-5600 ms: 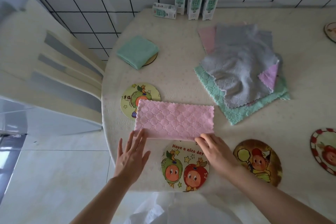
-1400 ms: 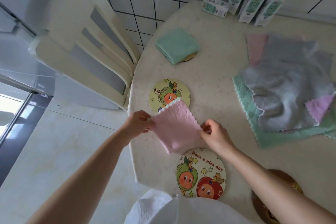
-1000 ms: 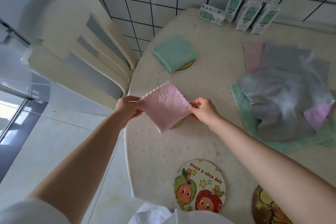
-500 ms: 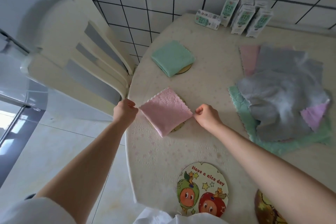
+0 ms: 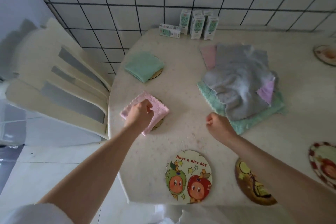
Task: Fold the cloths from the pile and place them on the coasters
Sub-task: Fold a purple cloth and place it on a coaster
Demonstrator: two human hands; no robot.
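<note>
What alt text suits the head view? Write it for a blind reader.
A person's left hand rests on a folded pink quilted cloth on a round coaster on a cream table; the empty, curled right hand hovers near a pile of unfolded grey, pink and green cloths. A folded green cloth covers another coaster.

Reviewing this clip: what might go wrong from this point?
1. The folded pink cloth sits off-centre: its coaster peeks out on one side, and a corner nears the edge of the table. The left hand on it might drag it further off.
2. The grey cloth lies crumpled over the pile; pulling it might shift those beneath.
</note>
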